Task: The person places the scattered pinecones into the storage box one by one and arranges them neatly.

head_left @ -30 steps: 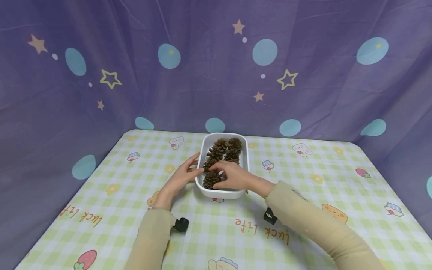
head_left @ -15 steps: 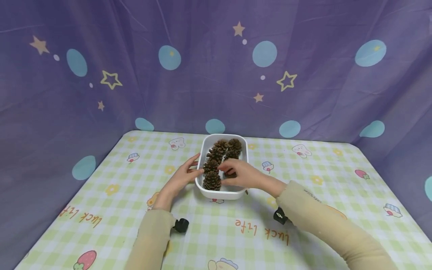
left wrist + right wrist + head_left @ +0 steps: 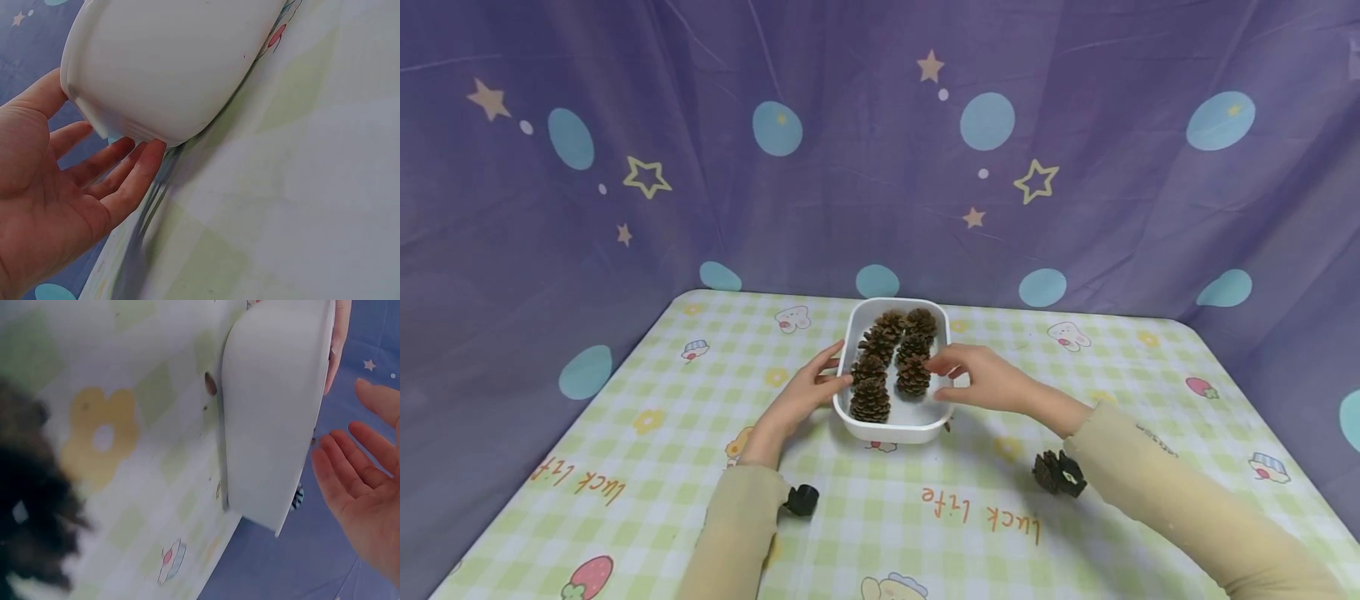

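A white tray (image 3: 901, 434) on the table holds two rows of brown pine cones (image 3: 870, 402). My left hand (image 3: 802, 395) rests against the tray's left side, its thumb at the rim. In the left wrist view, the fingertips of my left hand (image 3: 69, 181) touch the outer wall, the fingers spread and slightly bent. Over the tray's right rim hovers my right hand (image 3: 988, 379), fingers loosely bent, beside the front cone of the right row (image 3: 913, 377). The right wrist view shows my right hand (image 3: 359, 469) with nothing between thumb and fingers.
Another pine cone (image 3: 1046, 472) lies by my right wrist, and appears as a dark blur (image 3: 31, 494) in the right wrist view. A small brown flake (image 3: 210, 384) lies beside the tray. The checkered tablecloth (image 3: 670, 492) ends at a purple curtain (image 3: 865, 200).
My right hand has moved from the left row's front cone, across the right row, to the right rim. The cone by my right wrist has come into view. The left hand stays put.
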`<state>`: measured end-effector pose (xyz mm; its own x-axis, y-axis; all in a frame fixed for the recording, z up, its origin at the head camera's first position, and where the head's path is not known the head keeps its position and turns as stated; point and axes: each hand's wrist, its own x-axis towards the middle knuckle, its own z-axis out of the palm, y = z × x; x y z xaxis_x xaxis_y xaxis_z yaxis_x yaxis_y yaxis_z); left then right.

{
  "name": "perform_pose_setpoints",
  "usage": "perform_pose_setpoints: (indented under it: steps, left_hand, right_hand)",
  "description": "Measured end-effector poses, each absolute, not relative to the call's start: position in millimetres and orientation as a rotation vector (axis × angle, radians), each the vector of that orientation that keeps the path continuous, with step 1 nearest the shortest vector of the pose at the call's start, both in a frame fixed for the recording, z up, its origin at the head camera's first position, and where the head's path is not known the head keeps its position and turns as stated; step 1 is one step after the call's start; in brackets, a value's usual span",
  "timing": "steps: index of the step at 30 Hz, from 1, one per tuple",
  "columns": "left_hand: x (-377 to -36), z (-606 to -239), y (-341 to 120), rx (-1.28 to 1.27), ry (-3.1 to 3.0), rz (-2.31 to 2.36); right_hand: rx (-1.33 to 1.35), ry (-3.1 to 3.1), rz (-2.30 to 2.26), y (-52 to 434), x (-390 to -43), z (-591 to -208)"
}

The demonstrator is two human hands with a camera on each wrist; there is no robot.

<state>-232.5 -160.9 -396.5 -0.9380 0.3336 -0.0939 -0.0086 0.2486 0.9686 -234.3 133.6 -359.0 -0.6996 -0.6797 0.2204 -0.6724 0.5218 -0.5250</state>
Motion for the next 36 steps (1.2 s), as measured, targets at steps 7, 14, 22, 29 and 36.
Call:
perform_pose_setpoints:
  steps: [7, 14, 22, 29, 36]
  left_hand:
    - [-233, -397, -161, 0.304, 2.244, 1.746]
    - [-233, -397, -161, 0.300, 2.241, 1.739]
    - [-233, -397, -161, 0.299, 2.243, 1.737]
    - [-232, -396, -162, 0.286, 2.245, 1.741]
    - [-231, -395, -160, 0.301, 2.239, 1.748]
  right_hand:
    - [-1.192, 2.765, -0.896, 157, -227, -364]
    - [-1.148, 2.748, -0.859, 178, -218, -368]
    - [-1.099, 2.708, -0.875, 202, -209, -371]
    - [-1.048, 2.620, -0.891, 222, -201, -375]
    - [-1.041, 2.581, -0.912, 241, -193, -379]
